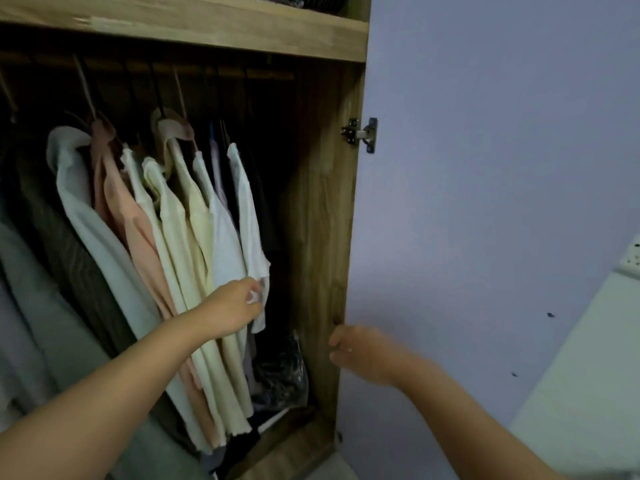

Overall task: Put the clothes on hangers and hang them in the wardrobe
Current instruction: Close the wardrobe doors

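The left hand [239,308] pinches the sleeve hem of the white shirt [247,216], the rightmost pale garment on the rail. The right hand [363,355] is blurred, fingers loosely curled and holding nothing, beside the front edge of the wardrobe [320,220] side panel. The open door [485,168] stands to the right. The hanging clothes [156,220], peach, cream and white, slant leftward. A dark patterned bag [282,372] lies below them. A metal hinge [362,134] joins door and panel.

Both forearms bare — no sleeves, left hand [235,310] & right hand [360,355] ungloved.
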